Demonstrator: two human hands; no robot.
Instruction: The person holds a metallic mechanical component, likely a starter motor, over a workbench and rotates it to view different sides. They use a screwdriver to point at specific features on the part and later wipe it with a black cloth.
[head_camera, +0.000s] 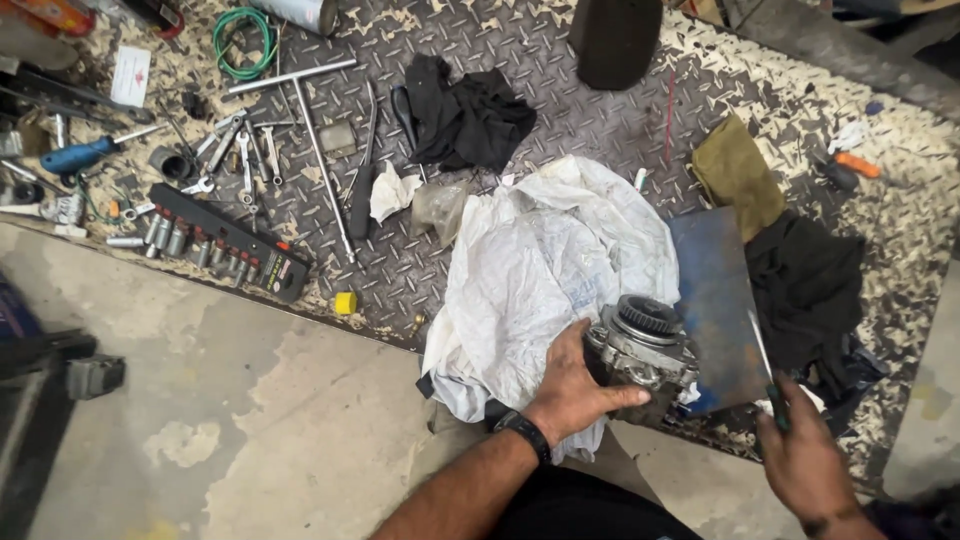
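Worn steel tread plate (600, 130) over bare concrete floor (220, 400). At ten o'clock: socket rail (225, 243), blue-handled screwdriver (85, 152), loose spanners (240, 150), T-handle wrench (315, 140). At eleven: green cable coil (243, 42). At twelve: black rag (465, 120). At centre: crumpled white sheet (540, 270). At three: olive cloth (738, 172), blue metal sheet (715, 300), black cloth (805, 290).

workshop | socket set (225, 243), wrenches (243, 150) on checker-plate floor (600, 130)
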